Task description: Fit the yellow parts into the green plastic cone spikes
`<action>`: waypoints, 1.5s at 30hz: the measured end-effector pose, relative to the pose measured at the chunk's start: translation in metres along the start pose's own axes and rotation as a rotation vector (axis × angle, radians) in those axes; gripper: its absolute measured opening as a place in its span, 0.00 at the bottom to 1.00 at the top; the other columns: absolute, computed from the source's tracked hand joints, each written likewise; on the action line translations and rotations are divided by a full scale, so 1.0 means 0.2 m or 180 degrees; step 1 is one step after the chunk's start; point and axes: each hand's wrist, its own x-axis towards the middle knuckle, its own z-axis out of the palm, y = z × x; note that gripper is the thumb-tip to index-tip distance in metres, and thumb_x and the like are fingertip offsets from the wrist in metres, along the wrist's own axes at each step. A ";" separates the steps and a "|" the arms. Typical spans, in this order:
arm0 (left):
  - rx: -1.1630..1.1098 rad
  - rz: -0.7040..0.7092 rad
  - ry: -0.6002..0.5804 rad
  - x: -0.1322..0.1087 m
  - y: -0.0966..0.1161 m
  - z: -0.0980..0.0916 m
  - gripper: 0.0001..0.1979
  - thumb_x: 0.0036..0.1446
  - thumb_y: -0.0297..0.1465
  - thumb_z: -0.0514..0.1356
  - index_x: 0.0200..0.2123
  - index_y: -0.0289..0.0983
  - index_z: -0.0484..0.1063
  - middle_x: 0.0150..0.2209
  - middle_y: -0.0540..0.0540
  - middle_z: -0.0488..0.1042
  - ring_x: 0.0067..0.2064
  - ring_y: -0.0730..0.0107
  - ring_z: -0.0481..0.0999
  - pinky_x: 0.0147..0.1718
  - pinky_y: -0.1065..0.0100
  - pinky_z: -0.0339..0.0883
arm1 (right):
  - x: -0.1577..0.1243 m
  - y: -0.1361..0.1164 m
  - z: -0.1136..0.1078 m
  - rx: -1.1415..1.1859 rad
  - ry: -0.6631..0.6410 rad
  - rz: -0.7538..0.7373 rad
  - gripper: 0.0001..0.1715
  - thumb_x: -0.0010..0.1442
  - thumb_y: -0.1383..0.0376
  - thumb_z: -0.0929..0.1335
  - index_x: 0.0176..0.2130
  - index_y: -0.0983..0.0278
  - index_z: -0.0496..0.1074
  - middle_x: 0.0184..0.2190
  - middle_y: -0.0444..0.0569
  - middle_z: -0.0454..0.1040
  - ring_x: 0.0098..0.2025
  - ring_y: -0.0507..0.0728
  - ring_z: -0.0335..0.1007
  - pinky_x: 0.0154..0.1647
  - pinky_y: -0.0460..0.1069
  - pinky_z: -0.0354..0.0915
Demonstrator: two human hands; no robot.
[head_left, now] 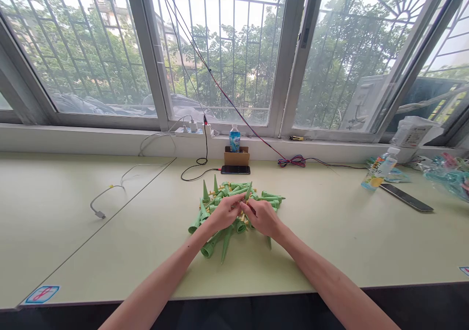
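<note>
A pile of green plastic watering spikes (207, 248) lies on the table in front of me, with small yellowish parts showing among them. Over the middle of the pile, my left hand (227, 211) has its fingers closed around one green spike (248, 191), whose pointed end sticks up past the fingers. My right hand (262, 216) meets it from the other side, fingers pinched at the lower part of the same spike. The fingers hide where they grip. Beside the right hand, more spikes (273, 196) lie on their sides; several others stand point up at the pile's left.
Behind the pile, a phone (235, 170) lies before a small cardboard box (236, 157) and a blue-labelled bottle (235, 138). At right are another bottle (380, 168), a second phone (406, 197) and plastic bags (449, 176). A white cable (122, 186) lies left.
</note>
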 end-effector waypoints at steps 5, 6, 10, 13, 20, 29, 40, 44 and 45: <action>-0.0087 -0.0135 -0.0035 0.00 0.02 0.01 0.15 0.62 0.37 0.50 0.43 0.36 0.72 0.25 0.49 0.66 0.23 0.75 0.57 0.21 0.73 0.55 | 0.01 0.00 -0.01 0.0091 0.0002 0.0052 0.23 0.69 0.56 0.57 0.24 0.62 0.57 0.17 0.41 0.61 0.19 0.49 0.52 0.23 0.45 0.48; -0.0154 -0.0165 -0.0054 0.00 0.02 0.01 0.14 0.62 0.37 0.50 0.41 0.36 0.71 0.24 0.50 0.65 0.22 0.75 0.56 0.20 0.73 0.54 | 0.01 0.00 -0.01 0.0128 0.0015 0.0057 0.24 0.68 0.56 0.57 0.24 0.62 0.57 0.17 0.41 0.61 0.19 0.49 0.52 0.23 0.45 0.48; -0.0443 -0.0249 -0.0095 0.01 0.00 0.01 0.13 0.62 0.39 0.50 0.32 0.37 0.65 0.22 0.53 0.60 0.21 0.76 0.57 0.19 0.73 0.54 | 0.02 0.00 0.00 0.0294 0.0124 0.0082 0.27 0.68 0.51 0.58 0.22 0.62 0.56 0.16 0.41 0.60 0.18 0.48 0.50 0.22 0.44 0.47; -0.0543 -0.0268 -0.0108 0.01 -0.01 0.02 0.13 0.63 0.40 0.50 0.30 0.37 0.61 0.22 0.54 0.59 0.21 0.77 0.58 0.19 0.73 0.54 | 0.02 0.01 0.01 0.0360 0.0209 0.0131 0.29 0.68 0.49 0.57 0.21 0.62 0.55 0.16 0.41 0.59 0.18 0.48 0.49 0.22 0.44 0.48; -0.0593 -0.0333 -0.0046 0.02 -0.03 0.02 0.15 0.64 0.42 0.49 0.31 0.38 0.60 0.21 0.54 0.59 0.20 0.77 0.60 0.18 0.73 0.56 | 0.02 0.01 0.02 0.0331 0.0320 0.0123 0.31 0.68 0.49 0.56 0.20 0.63 0.56 0.15 0.40 0.56 0.18 0.48 0.47 0.22 0.44 0.48; -0.0594 -0.0271 -0.0030 0.02 -0.03 0.02 0.18 0.63 0.45 0.49 0.30 0.37 0.62 0.21 0.53 0.62 0.19 0.77 0.62 0.18 0.73 0.58 | 0.03 0.00 0.01 0.0358 0.0315 0.0095 0.31 0.68 0.49 0.56 0.20 0.63 0.56 0.15 0.40 0.57 0.18 0.48 0.47 0.22 0.44 0.48; -0.0639 -0.0385 0.0150 0.01 0.02 0.00 0.15 0.60 0.44 0.54 0.36 0.37 0.62 0.28 0.52 0.67 0.19 0.80 0.62 0.15 0.76 0.54 | 0.02 0.00 0.01 0.0447 0.0236 0.0135 0.31 0.68 0.48 0.55 0.22 0.63 0.60 0.17 0.41 0.59 0.20 0.49 0.49 0.23 0.44 0.50; -0.0462 -0.0410 0.0240 0.01 0.03 -0.01 0.16 0.59 0.45 0.55 0.33 0.37 0.61 0.29 0.51 0.68 0.19 0.81 0.63 0.15 0.77 0.54 | 0.02 0.01 0.01 0.0444 0.0225 0.0107 0.31 0.68 0.48 0.55 0.22 0.63 0.59 0.17 0.41 0.59 0.20 0.49 0.49 0.22 0.45 0.49; -0.0427 -0.0425 0.0262 0.02 0.03 -0.01 0.16 0.59 0.45 0.56 0.33 0.37 0.61 0.29 0.52 0.68 0.18 0.81 0.63 0.14 0.77 0.54 | 0.02 0.01 0.01 0.0443 0.0236 0.0112 0.31 0.68 0.48 0.55 0.21 0.63 0.59 0.16 0.40 0.58 0.20 0.49 0.48 0.22 0.45 0.49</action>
